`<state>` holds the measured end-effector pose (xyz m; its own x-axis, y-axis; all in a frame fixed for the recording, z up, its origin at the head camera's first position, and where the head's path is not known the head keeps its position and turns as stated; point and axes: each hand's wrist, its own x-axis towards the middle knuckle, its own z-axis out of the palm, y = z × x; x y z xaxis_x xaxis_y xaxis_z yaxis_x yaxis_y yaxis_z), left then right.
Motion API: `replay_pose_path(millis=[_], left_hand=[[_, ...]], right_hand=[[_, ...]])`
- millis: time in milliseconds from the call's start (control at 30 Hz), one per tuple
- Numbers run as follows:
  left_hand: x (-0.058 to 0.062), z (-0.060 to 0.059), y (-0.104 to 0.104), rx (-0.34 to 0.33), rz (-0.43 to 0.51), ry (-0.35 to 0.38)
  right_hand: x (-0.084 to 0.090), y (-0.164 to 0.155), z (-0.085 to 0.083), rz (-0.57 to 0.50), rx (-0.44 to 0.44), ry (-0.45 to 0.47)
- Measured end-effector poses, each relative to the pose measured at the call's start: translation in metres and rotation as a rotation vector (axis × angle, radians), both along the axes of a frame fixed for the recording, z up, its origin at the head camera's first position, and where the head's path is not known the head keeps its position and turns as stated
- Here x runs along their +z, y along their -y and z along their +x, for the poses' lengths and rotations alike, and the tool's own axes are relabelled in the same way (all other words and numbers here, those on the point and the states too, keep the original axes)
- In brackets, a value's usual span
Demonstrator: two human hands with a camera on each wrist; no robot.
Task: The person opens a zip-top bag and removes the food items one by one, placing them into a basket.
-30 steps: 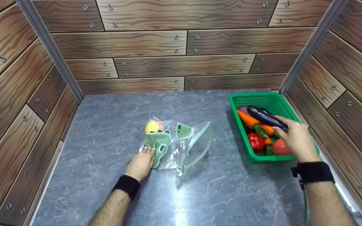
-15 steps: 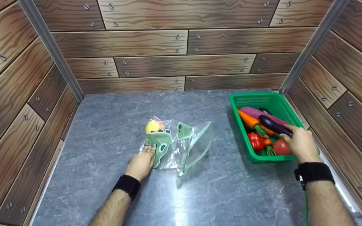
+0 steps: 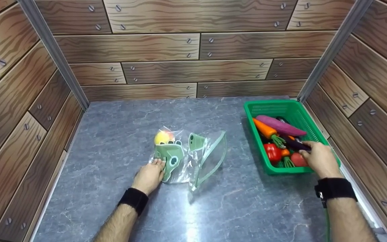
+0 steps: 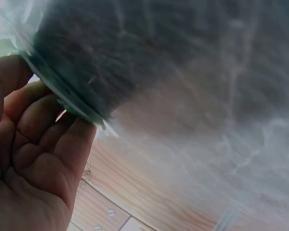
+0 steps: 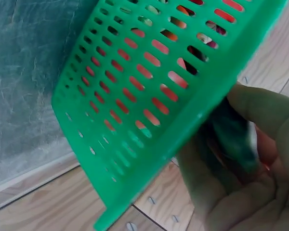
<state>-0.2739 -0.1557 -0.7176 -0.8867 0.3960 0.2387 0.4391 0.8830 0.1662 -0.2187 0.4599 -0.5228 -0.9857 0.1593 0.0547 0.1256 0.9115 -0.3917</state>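
The right hand (image 3: 317, 158) grips a glossy dark eggplant (image 3: 294, 143) in the slotted green plastic basket (image 3: 282, 108), while the left hand (image 3: 149, 174) pinches the crinkly clear zip bag (image 3: 193, 158), its green rim seen only by wrist view.

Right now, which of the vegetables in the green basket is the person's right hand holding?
The dark purple eggplant: the right hand grips its near end. The lighter purple vegetable, carrot and red pepper lie untouched.
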Motion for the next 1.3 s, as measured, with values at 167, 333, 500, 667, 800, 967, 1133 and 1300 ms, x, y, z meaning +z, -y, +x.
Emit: replay_pose_path(millis=[167, 333, 500, 667, 800, 967, 1133, 1300], left_hand=[[0.006, 0.010, 0.001, -0.053, 0.023, -0.029], [0.041, 0.039, -0.005, -0.122, 0.066, -0.071], [0.090, 0.075, -0.015, -0.112, 0.008, 0.009], [0.101, 0.094, -0.019, -0.120, -0.050, 0.050], [0.104, 0.099, -0.016, -0.162, -0.021, 0.102], [0.111, 0.092, -0.010, -0.130, 0.104, 0.260], [0.119, 0.079, -0.003, -0.061, 0.200, 0.318], [0.135, 0.060, 0.003, 0.031, 0.313, 0.202]], right_hand=[[0.010, 0.023, 0.005, -0.009, 0.046, -0.109], [0.022, 0.059, 0.013, -0.058, 0.180, -0.230], [0.019, 0.098, 0.021, -0.102, 0.322, -0.289], [0.005, 0.131, 0.029, -0.090, 0.430, -0.303], [-0.005, 0.150, 0.036, -0.093, 0.474, -0.274], [-0.012, 0.165, 0.041, -0.121, 0.528, -0.283], [-0.017, 0.176, 0.045, -0.152, 0.597, -0.283], [-0.024, 0.184, 0.045, -0.155, 0.650, -0.284]])
